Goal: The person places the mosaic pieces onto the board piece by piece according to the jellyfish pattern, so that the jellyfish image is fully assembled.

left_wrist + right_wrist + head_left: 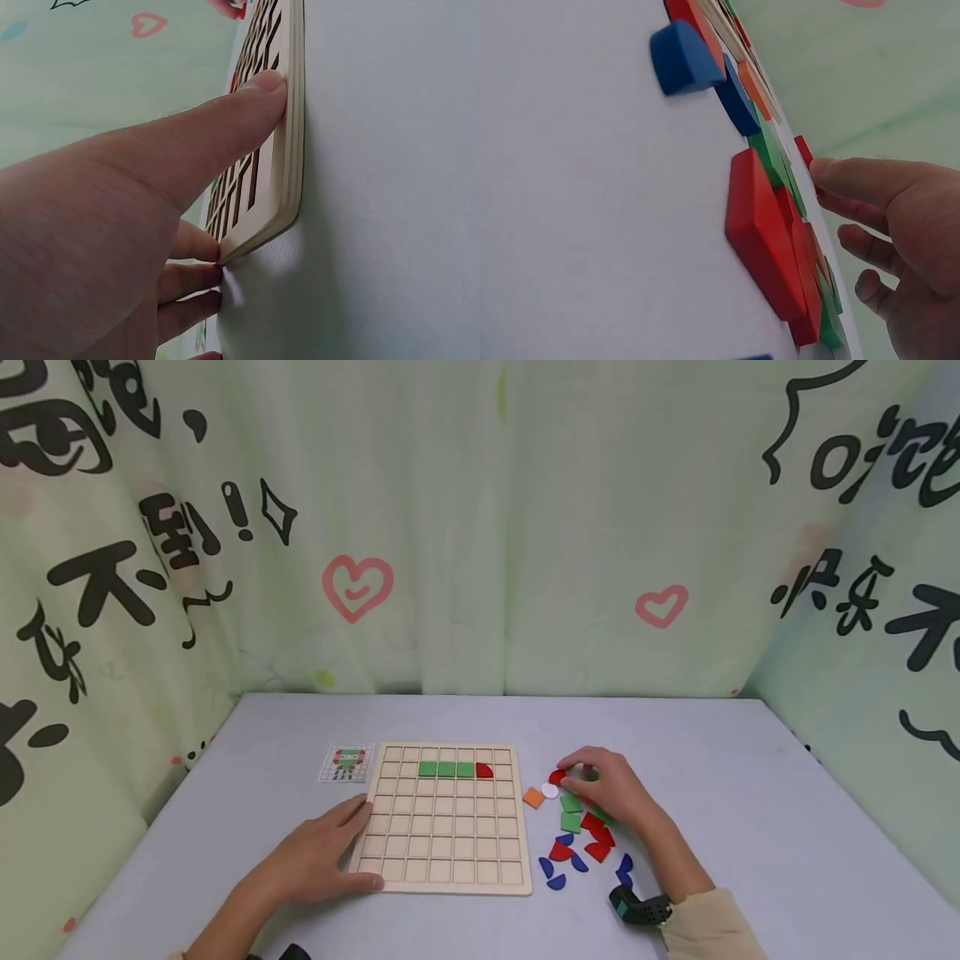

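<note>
My left hand (318,852) rests against the left side of a wooden grid board (435,887). In the left wrist view the thumb (247,97) lies over the board's near edge, and the other fingers touch its side round the corner. Three green squares (446,769) and a red round-edged piece (484,771) sit side by side in the board's upper row. To the right of the board, my right hand (611,789) pinches another red piece (804,152) between thumb and finger, just above the loose pieces. The far side of that piece is hidden.
A small pattern card (347,762) with a pixel figure lies left of the board. Loose pieces lie to its right: an orange square (533,797), a white round piece (550,790), green squares (571,822), red pieces (597,852) and blue half-rounds (556,882). Curtains (465,527) surround the table.
</note>
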The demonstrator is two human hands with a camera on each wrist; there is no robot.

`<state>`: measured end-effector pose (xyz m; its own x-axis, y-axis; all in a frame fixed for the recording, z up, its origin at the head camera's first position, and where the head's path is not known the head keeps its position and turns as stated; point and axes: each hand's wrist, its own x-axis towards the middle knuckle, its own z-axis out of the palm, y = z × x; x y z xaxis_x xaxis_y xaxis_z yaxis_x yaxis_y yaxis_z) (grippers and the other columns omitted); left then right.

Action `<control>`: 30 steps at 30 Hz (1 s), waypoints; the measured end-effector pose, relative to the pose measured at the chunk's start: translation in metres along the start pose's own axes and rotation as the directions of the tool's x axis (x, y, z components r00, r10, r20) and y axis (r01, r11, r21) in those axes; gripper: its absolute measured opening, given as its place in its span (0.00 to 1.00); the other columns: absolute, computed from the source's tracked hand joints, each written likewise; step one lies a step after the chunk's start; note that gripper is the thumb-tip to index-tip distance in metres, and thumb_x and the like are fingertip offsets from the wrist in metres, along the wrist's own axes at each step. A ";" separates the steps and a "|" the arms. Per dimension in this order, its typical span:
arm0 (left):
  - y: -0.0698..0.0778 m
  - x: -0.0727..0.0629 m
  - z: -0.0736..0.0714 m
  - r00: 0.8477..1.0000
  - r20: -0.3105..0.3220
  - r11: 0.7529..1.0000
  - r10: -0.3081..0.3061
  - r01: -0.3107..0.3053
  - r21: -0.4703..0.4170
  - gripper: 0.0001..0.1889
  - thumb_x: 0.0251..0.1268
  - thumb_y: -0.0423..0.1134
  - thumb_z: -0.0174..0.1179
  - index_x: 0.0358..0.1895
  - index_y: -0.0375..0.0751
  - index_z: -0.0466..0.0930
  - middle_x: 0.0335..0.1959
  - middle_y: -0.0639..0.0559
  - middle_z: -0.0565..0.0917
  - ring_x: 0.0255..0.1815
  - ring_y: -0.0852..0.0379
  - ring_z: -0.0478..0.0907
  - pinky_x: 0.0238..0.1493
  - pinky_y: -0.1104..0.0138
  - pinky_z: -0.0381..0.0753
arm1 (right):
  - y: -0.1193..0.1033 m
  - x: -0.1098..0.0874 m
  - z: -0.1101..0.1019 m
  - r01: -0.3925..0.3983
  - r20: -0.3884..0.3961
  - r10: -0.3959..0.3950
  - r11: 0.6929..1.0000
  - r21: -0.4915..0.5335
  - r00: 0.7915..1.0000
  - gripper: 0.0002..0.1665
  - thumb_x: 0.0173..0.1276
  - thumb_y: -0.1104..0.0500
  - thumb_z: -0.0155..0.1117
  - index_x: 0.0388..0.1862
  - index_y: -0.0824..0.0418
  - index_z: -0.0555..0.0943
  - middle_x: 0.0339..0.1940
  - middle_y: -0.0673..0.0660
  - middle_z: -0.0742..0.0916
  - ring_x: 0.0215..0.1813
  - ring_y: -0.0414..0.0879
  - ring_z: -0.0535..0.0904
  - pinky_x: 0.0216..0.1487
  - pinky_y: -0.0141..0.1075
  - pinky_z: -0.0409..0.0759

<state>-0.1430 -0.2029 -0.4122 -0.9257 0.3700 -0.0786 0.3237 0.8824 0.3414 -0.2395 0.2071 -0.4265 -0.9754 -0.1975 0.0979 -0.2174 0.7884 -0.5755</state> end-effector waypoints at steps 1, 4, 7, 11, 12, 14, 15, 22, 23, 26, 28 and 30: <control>0.001 0.000 0.000 1.000 0.001 1.000 -0.001 0.001 0.001 0.56 0.47 0.72 0.63 0.73 0.35 0.59 0.75 0.41 0.60 0.73 0.41 0.63 0.65 0.44 0.68 | -0.001 0.000 0.000 0.006 -0.002 -0.006 1.000 -0.001 1.000 0.13 0.62 0.58 0.69 0.47 0.51 0.85 0.43 0.52 0.86 0.42 0.45 0.75 0.37 0.29 0.78; 0.001 0.000 0.000 1.000 0.002 1.000 -0.001 0.001 0.004 0.56 0.47 0.72 0.63 0.73 0.35 0.59 0.75 0.41 0.60 0.73 0.41 0.63 0.65 0.44 0.68 | -0.004 0.002 0.002 0.024 -0.006 -0.024 1.000 -0.003 1.000 0.13 0.62 0.58 0.69 0.46 0.51 0.86 0.44 0.52 0.86 0.42 0.45 0.75 0.38 0.30 0.78; 0.001 0.001 0.000 1.000 0.000 1.000 0.006 -0.006 0.013 0.56 0.47 0.72 0.62 0.73 0.35 0.59 0.75 0.41 0.60 0.73 0.41 0.63 0.64 0.45 0.68 | -0.008 0.003 0.003 0.027 -0.009 -0.027 1.000 0.004 1.000 0.12 0.63 0.58 0.69 0.46 0.51 0.86 0.45 0.52 0.86 0.43 0.45 0.75 0.37 0.31 0.78; 0.000 0.002 0.001 1.000 0.004 1.000 0.010 -0.010 0.014 0.57 0.47 0.73 0.62 0.73 0.35 0.59 0.75 0.40 0.60 0.73 0.40 0.63 0.64 0.44 0.69 | -0.017 0.004 0.007 0.031 -0.010 -0.031 0.999 0.010 0.999 0.12 0.63 0.57 0.69 0.46 0.52 0.86 0.45 0.51 0.86 0.44 0.45 0.74 0.37 0.31 0.77; 0.000 0.002 0.002 1.000 0.005 1.000 0.009 -0.009 0.012 0.57 0.47 0.73 0.62 0.73 0.35 0.59 0.75 0.40 0.60 0.73 0.40 0.63 0.64 0.44 0.68 | -0.019 0.004 0.008 0.035 -0.009 -0.035 0.999 0.011 0.999 0.12 0.63 0.57 0.69 0.46 0.52 0.86 0.45 0.51 0.86 0.44 0.45 0.74 0.37 0.31 0.77; 0.000 0.002 0.001 1.000 0.009 1.000 0.006 -0.006 0.008 0.57 0.47 0.73 0.62 0.73 0.35 0.59 0.75 0.40 0.59 0.73 0.40 0.62 0.64 0.44 0.68 | -0.023 0.006 0.010 0.045 -0.009 -0.045 0.999 0.015 0.999 0.11 0.63 0.57 0.69 0.45 0.51 0.86 0.45 0.50 0.86 0.44 0.45 0.74 0.37 0.31 0.77; 0.000 0.002 0.001 1.000 0.010 1.000 0.006 -0.006 0.007 0.56 0.47 0.72 0.62 0.73 0.35 0.59 0.75 0.40 0.59 0.73 0.40 0.62 0.64 0.44 0.68 | -0.025 0.008 0.011 0.051 -0.010 -0.051 0.999 0.017 0.999 0.11 0.62 0.57 0.69 0.45 0.51 0.86 0.45 0.50 0.86 0.44 0.45 0.74 0.37 0.31 0.77; 0.000 0.003 0.001 1.000 0.015 1.000 -0.004 0.004 0.004 0.56 0.47 0.71 0.63 0.73 0.35 0.59 0.75 0.40 0.59 0.74 0.40 0.62 0.64 0.43 0.68 | -0.039 0.014 0.019 0.076 -0.002 -0.076 0.996 0.043 0.997 0.11 0.62 0.58 0.70 0.44 0.52 0.87 0.45 0.50 0.86 0.43 0.45 0.74 0.35 0.31 0.76; 0.000 0.002 0.001 1.000 0.016 1.000 -0.005 0.005 0.002 0.56 0.47 0.71 0.63 0.73 0.35 0.59 0.75 0.40 0.59 0.74 0.40 0.62 0.64 0.43 0.68 | -0.040 0.015 0.020 0.076 0.001 -0.076 0.996 0.047 0.997 0.11 0.61 0.58 0.70 0.44 0.52 0.87 0.45 0.50 0.86 0.43 0.45 0.74 0.35 0.30 0.76; -0.001 0.002 0.001 1.000 0.016 1.000 -0.004 0.005 -0.003 0.56 0.47 0.71 0.63 0.73 0.35 0.59 0.75 0.40 0.59 0.74 0.40 0.61 0.65 0.44 0.67 | -0.045 0.016 0.023 0.068 0.003 -0.068 0.996 0.057 0.998 0.10 0.61 0.58 0.71 0.43 0.51 0.87 0.44 0.49 0.86 0.42 0.44 0.73 0.34 0.31 0.76; -0.001 0.001 0.001 1.000 0.016 1.000 -0.002 0.002 -0.005 0.56 0.47 0.71 0.63 0.73 0.35 0.59 0.76 0.40 0.59 0.74 0.40 0.61 0.65 0.44 0.67 | -0.048 0.016 0.025 0.071 0.002 -0.071 0.996 0.055 0.997 0.10 0.61 0.58 0.71 0.42 0.50 0.87 0.43 0.49 0.86 0.42 0.44 0.73 0.34 0.31 0.75; 0.000 0.001 0.001 1.000 0.015 1.000 -0.001 0.001 -0.003 0.56 0.47 0.72 0.63 0.73 0.35 0.59 0.76 0.40 0.59 0.74 0.40 0.61 0.65 0.43 0.67 | -0.050 0.017 0.026 0.077 0.002 -0.077 0.996 0.054 0.997 0.09 0.61 0.58 0.71 0.42 0.50 0.87 0.43 0.48 0.86 0.42 0.44 0.73 0.35 0.32 0.75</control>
<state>-0.1440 -0.2026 -0.4136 -0.9228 0.3737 -0.0933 0.3223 0.8819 0.3441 -0.2445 0.1487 -0.4173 -0.9556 -0.2590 0.1407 -0.2897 0.7381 -0.6093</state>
